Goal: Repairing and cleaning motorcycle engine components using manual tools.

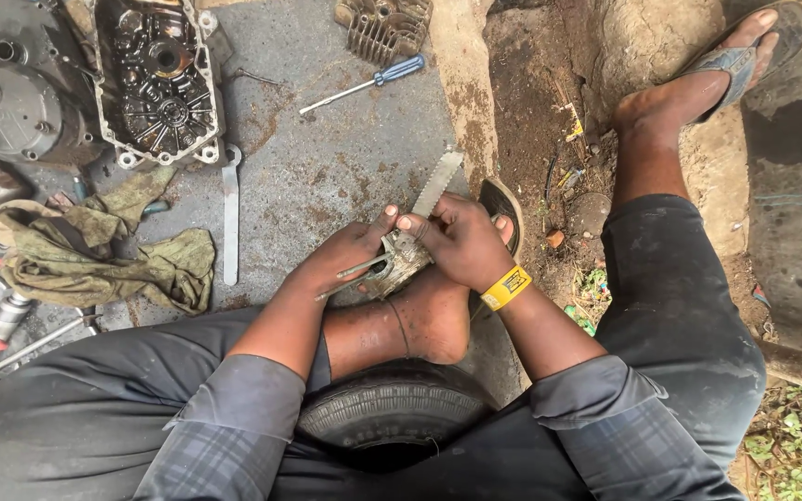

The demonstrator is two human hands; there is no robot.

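We see both hands meeting over the person's bare foot, which rests on a black tyre (392,408) between the legs. The left hand (345,252) has its grip clamped on a small finned grey metal part (399,264), thumb on top, and a thin metal rod (350,276) juts out leftward beneath its fingers. The right hand (461,241), with a yellow wristband (506,287) at the wrist, has its grip closed around the lower end of a toothed metal blade (436,190), which slants up and to the right from the part; we cannot tell whether the blade's edge touches the part itself. The part sits just above the ankle, held off the concrete floor (327,158). Well apart on the floor, toward the upper left, lies an open engine case (160,83) full of gears, with a second casing (11,93) just beside it. A blue-handled screwdriver (364,85) lies near a finned cylinder head (382,28) at the top. A flat metal bar (230,223) lies beside a crumpled green rag (113,250). The other foot, in a sandal (744,56), rests on bare earth at the upper right.
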